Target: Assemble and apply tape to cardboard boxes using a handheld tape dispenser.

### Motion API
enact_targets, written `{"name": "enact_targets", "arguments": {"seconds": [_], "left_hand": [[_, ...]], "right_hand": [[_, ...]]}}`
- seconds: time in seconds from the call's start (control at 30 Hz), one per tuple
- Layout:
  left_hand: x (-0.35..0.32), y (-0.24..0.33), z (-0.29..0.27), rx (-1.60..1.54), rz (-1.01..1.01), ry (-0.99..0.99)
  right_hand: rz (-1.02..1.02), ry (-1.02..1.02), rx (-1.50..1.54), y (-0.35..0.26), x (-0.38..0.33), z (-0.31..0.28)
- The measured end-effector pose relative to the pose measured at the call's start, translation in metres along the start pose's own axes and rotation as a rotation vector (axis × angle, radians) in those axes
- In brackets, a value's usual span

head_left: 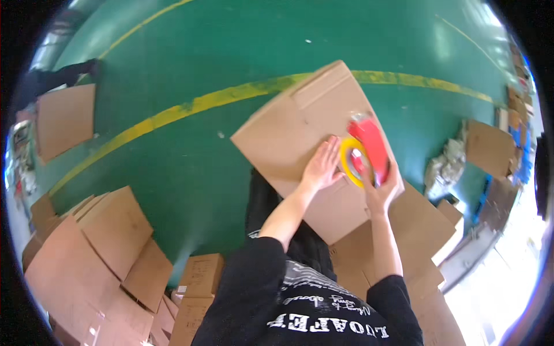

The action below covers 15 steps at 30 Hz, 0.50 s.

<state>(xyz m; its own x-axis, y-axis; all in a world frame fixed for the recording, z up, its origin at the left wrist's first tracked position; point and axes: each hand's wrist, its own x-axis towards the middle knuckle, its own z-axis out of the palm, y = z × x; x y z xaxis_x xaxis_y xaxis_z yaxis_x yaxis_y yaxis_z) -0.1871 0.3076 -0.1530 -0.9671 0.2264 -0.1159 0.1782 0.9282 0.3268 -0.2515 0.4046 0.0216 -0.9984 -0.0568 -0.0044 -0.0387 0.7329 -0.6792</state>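
Note:
A brown cardboard box (288,127) is tilted in front of me, one broad face turned up. My left hand (323,164) lies flat on that face, fingers stretched out and pressed together, holding nothing. In my right hand (384,187) is a red tape dispenser (371,141) with a yellow-cored roll on it, its front end at the box face near the right edge. The fingers of this hand wrap round the dispenser's handle, partly hidden by the roll. Any strip of tape on the cardboard is too faint to make out.
Flattened and part-folded cartons (81,271) are piled at lower left, beside small boxes (202,274). More cardboard (415,230) lies under my right arm. A clear plastic bundle (444,167) sits at right. At far left a person's dark sleeve (63,75) reaches over another carton (66,121).

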Motion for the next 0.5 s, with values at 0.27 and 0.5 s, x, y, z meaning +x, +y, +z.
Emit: {"name": "enact_targets", "arguments": {"seconds": [0.27,0.5], "left_hand": [[-0.001,0.002,0.018,-0.307,-0.008,0.023],[0.012,0.031,0.011,-0.920,-0.330,0.312]], "right_hand": [[-0.445,0.038,0.164,-0.078,0.060,0.057],[-0.331,-0.010,0.106,0.011,0.046,0.170]]}}
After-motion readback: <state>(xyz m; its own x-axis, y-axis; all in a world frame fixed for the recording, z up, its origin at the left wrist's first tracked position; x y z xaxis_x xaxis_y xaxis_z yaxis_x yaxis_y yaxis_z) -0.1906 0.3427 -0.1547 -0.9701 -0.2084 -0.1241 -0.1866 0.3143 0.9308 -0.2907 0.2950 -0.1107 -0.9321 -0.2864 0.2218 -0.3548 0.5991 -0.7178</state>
